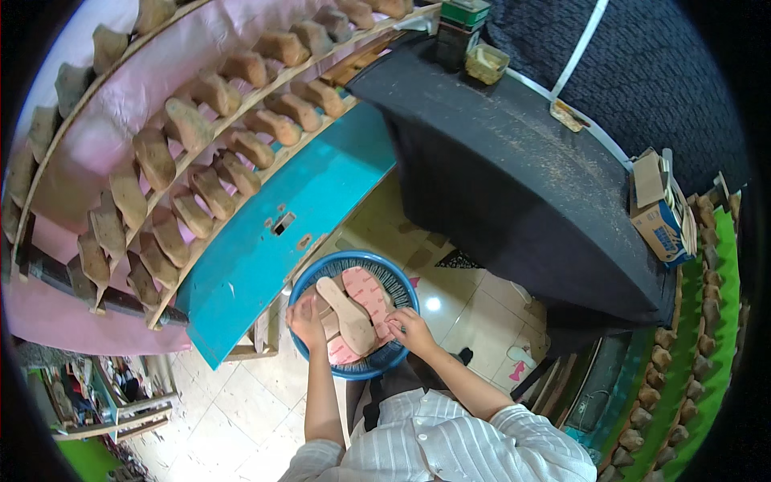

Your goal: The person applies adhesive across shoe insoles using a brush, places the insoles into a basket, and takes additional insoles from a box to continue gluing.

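Note:
A blue plastic basin [414, 297] sits in front of me, holding several shoe-sole pieces. On top lies a beige sole-shaped piece [344, 309], broad toward me and narrow at the far end. Under and beside it is a pink patterned sole piece [365, 289]. My right hand [409, 329] is over the basin's right side, its fingers pinching the edge of the pink patterned piece. At the left rim, my left hand [305, 323] is closed beside the pale pieces; its fingertips are partly hidden, and what they hold cannot be made out.
Racks of wooden shoe lasts [189, 124] rise at left above a teal panel [273, 233]. A black-covered table [514, 136] stands at far right, bearing a small basket [487, 64] and a cardboard box [660, 205]. More lasts [642, 418] line the right. Scraps lie on the tiled floor [225, 418].

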The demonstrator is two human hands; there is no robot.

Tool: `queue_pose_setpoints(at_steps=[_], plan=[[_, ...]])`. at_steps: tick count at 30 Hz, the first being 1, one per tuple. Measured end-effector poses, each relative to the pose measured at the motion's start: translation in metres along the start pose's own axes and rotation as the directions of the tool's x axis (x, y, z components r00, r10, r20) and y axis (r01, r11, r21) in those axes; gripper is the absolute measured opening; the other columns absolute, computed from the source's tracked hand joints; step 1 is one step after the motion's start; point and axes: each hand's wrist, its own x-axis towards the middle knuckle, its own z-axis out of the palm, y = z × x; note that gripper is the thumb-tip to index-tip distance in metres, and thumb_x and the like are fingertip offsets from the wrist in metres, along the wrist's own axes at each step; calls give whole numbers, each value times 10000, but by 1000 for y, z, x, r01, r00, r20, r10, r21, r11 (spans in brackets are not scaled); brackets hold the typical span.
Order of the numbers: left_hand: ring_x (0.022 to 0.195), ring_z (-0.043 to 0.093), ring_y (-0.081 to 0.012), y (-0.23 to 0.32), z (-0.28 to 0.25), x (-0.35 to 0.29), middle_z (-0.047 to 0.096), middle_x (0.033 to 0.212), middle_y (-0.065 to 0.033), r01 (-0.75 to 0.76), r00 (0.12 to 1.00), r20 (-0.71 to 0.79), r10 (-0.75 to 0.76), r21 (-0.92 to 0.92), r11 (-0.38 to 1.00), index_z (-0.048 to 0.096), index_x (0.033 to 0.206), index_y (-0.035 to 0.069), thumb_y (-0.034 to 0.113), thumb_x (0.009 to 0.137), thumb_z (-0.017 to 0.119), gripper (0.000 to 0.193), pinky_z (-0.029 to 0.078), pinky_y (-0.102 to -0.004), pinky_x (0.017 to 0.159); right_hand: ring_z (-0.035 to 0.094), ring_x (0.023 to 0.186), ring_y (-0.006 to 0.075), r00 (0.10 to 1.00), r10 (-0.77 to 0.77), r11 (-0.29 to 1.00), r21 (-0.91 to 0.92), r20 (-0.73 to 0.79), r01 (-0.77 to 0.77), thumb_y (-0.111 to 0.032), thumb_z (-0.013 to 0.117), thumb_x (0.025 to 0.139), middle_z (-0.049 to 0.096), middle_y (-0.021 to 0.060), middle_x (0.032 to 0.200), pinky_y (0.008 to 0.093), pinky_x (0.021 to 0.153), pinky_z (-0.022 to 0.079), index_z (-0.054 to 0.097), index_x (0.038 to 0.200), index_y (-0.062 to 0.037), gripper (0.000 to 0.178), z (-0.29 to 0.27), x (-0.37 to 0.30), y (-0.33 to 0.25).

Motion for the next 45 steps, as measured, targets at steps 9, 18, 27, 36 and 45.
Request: queue_pose_setpoints(at_steps=[9,18,27,36,45], plan=[[731,475,-184,138,30,-85,512,776,-46,-60,970,211,121,-274,960,662,816,71,118,760,711,88,395,-315,680,586,844,262,969,-163,985,-83,-187,150,-87,682,757,626,77,866,345,757,480,637,868,-67,121,-147,-26,-27],[680,447,-98,338,146,-193,507,840,-12,-74,832,403,382,-602,795,644,834,57,126,806,690,87,376,-233,584,603,800,244,778,-90,963,-255,-621,-92,-64,691,750,643,67,807,341,727,487,650,803,-59,67,-352,-137,15],[740,486,-129,456,212,-297,509,785,-15,-141,630,469,619,-715,685,641,791,66,96,773,711,79,413,-252,634,600,764,247,567,-108,924,-294,-816,-246,-55,696,741,647,78,804,336,701,479,645,801,-47,79,-473,-201,48],[743,463,-149,557,294,-320,529,769,-21,-173,571,443,692,-759,628,644,791,82,87,755,713,78,379,-278,614,603,743,243,490,-328,829,-495,-808,-262,-6,715,695,644,74,792,329,677,483,639,800,-55,138,-605,-175,77],[757,469,-188,672,366,-340,539,761,-34,-249,448,293,845,-866,432,660,776,98,74,701,742,113,386,-300,625,558,977,304,181,-422,644,-434,-888,-630,-22,646,732,600,130,1014,376,861,445,619,986,-43,256,-769,-141,105]])
